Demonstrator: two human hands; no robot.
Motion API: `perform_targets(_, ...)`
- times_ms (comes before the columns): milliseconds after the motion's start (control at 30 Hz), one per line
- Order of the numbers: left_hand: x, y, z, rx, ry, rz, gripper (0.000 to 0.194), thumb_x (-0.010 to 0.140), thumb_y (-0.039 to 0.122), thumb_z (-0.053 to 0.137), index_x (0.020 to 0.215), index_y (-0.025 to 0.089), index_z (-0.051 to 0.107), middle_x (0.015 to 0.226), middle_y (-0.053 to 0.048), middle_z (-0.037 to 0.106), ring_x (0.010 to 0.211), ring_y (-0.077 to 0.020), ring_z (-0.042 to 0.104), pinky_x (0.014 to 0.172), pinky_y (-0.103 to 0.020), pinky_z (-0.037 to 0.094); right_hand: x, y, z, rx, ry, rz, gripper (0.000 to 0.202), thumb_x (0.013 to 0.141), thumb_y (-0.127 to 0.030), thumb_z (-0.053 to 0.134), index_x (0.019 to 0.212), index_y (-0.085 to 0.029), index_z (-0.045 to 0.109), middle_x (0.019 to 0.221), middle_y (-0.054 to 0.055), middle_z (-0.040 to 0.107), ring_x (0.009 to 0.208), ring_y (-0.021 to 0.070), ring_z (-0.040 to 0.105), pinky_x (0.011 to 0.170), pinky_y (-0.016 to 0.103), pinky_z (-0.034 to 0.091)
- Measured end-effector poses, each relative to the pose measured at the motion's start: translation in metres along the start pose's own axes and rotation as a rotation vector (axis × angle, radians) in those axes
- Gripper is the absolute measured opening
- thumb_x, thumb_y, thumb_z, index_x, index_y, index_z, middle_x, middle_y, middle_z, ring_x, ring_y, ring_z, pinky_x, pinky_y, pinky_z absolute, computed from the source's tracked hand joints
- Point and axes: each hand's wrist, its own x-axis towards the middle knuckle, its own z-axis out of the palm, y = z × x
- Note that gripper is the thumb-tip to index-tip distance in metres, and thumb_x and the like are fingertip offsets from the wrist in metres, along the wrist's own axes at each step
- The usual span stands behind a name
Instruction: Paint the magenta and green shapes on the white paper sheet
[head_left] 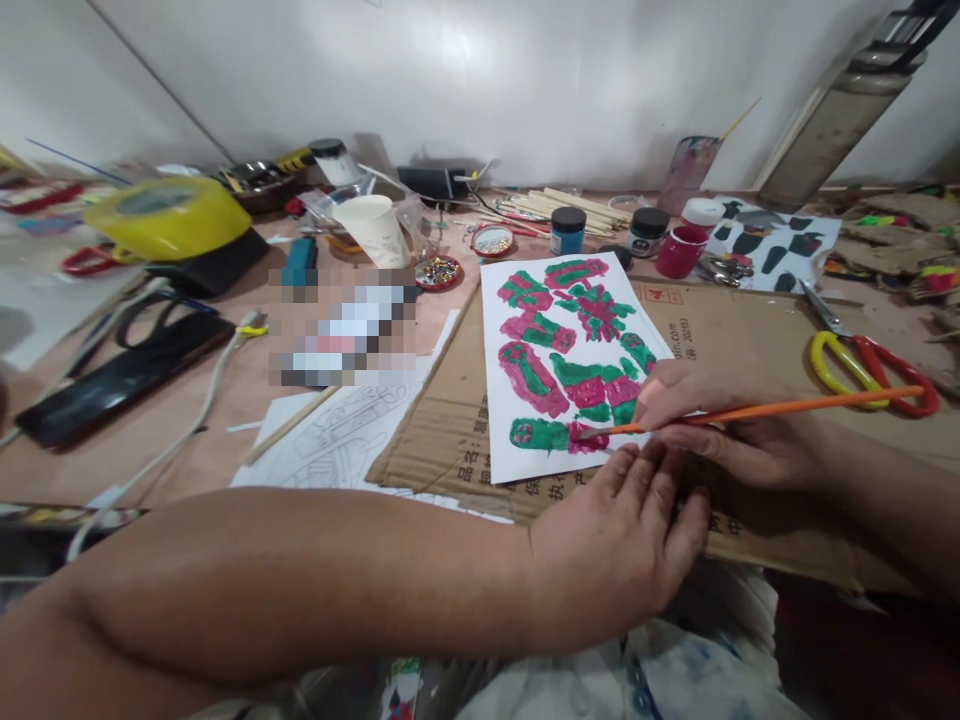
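Your right hand [739, 445] is holding the orange paintbrush [795, 407]; its tip meets the pink patch [587, 437] left of this hand. Your left hand [622, 530] lies unclenched, grasping nothing visible, by the near edge of the painted sheet [562, 350], which is ahead of it. Steady the sheet lightly, and make short strokes inside the outline.

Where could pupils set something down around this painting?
On the cardboard, between the painted sheet and scissors, beyond the brush. A smaller tabletop patch lies between white cable and drawing. The back, with jars and sticks, is crowded.
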Motion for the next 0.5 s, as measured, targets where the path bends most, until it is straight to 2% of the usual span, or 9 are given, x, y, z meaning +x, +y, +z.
perform_targets(267,-0.0011,0.0014,0.0,-0.011,-0.002,-0.012,0.052,0.109,0.023,0.038,0.155,0.005,0.055,0.146,-0.025,0.068,0.134,-0.0322,0.069,0.115,-0.048,0.048,-0.0014,-0.0025,-0.0059,-0.01,-0.032,0.026,0.009,0.106,-0.022,0.06,0.106,-0.023,0.07,0.095,0.003,0.074,0.087,0.0155,0.069,0.079,0.027,0.055)
perform_targets(367,-0.0004,0.0013,-0.0001,-0.016,-0.007,-0.008,0.052,0.109,0.023,0.037,0.154,0.004,0.055,0.148,-0.026,0.066,0.136,-0.0321,0.068,0.115,-0.048,0.048,0.0003,-0.0046,-0.0066,0.001,0.007,0.027,0.011,0.107,-0.023,0.059,0.104,-0.022,0.069,0.095,0.005,0.073,0.086,0.0172,0.07,0.078,0.031,0.056)
perform_targets(500,0.0001,0.0002,-0.0014,-0.015,-0.024,-0.005,0.052,0.109,0.023,0.038,0.155,0.003,0.053,0.151,-0.028,0.063,0.136,-0.0323,0.068,0.115,-0.047,0.049,0.0022,-0.0045,-0.0035,-0.047,-0.006,0.005,0.01,0.108,-0.02,0.058,0.108,-0.022,0.068,0.096,0.005,0.073,0.09,0.018,0.071,0.08,0.031,0.059)
